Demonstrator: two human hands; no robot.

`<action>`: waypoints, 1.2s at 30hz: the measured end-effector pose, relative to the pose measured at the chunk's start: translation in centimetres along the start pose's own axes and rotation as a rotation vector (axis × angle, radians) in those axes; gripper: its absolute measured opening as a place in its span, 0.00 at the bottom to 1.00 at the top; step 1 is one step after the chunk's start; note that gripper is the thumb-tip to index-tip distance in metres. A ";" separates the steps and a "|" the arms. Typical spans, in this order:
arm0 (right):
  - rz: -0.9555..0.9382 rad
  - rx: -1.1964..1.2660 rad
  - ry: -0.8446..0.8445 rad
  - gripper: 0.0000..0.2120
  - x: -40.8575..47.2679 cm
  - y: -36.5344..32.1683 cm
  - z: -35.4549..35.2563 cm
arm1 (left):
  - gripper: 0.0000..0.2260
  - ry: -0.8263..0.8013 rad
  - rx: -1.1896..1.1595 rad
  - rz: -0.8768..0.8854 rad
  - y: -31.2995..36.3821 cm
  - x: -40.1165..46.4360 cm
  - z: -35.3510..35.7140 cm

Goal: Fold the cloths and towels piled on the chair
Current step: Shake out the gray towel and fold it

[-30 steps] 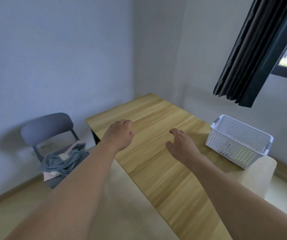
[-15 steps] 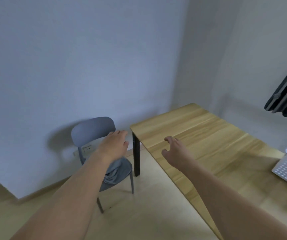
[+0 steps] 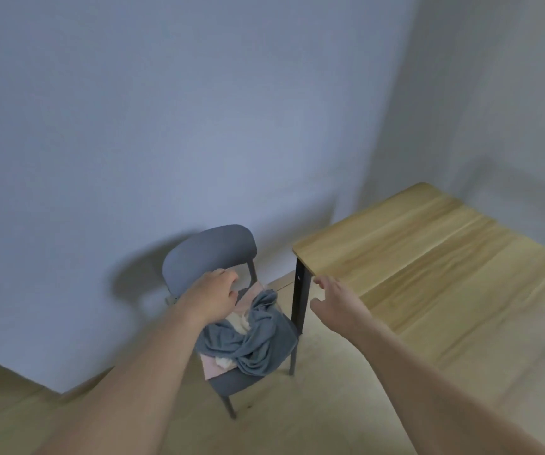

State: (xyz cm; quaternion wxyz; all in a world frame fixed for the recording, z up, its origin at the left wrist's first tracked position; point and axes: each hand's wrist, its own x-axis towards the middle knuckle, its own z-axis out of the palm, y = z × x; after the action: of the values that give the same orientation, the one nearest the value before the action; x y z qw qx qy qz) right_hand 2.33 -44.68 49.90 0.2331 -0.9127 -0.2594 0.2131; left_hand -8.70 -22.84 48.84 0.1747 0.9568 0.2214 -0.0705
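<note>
Both of your hands are extended empty toward the chair [image 3: 208, 254], the left hand [image 3: 213, 295] with fingers loosely curled above the heap and the right hand [image 3: 337, 302] spread beside the bench [image 3: 429, 257] leg, presumably poised for a first pick. Nothing is folded yet: the grey towel [image 3: 258, 339] lies crumpled over pink cloths [image 3: 213, 367] on the seat, probably because the bare bench alongside serves as your folding surface.

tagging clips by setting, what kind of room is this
Probably a plain room in a home: a grey chair piled with cloths, a wooden table, and bare walls over a wood-look floor.
</note>
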 end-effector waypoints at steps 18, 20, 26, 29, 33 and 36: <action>0.285 0.055 -0.143 0.23 25.6 2.0 25.2 | 0.13 -0.351 -0.234 0.015 -22.2 25.2 17.9; 0.290 0.068 -0.116 0.23 28.6 3.9 28.8 | 0.14 -0.352 -0.272 0.006 -24.1 27.8 22.0; 0.371 0.226 -0.015 0.07 34.7 10.5 37.2 | 0.07 -0.222 -0.621 0.010 -24.4 36.9 32.0; 0.342 0.254 0.069 0.05 36.1 13.6 39.9 | 0.08 -0.237 -0.847 -0.032 -22.4 40.2 34.6; 0.308 0.337 0.171 0.10 36.9 15.5 41.1 | 0.15 -0.352 -0.618 -0.005 -20.4 42.0 37.7; 0.291 0.376 0.234 0.11 36.3 16.3 42.0 | 0.10 -0.252 -0.438 0.134 -19.2 41.3 39.4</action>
State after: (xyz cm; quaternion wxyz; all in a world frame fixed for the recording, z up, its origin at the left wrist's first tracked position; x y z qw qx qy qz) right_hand 15.15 -22.98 -2.15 0.3939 -0.8995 -0.0525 0.1817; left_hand 17.24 -4.61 -2.35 0.4081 0.8923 0.1442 -0.1281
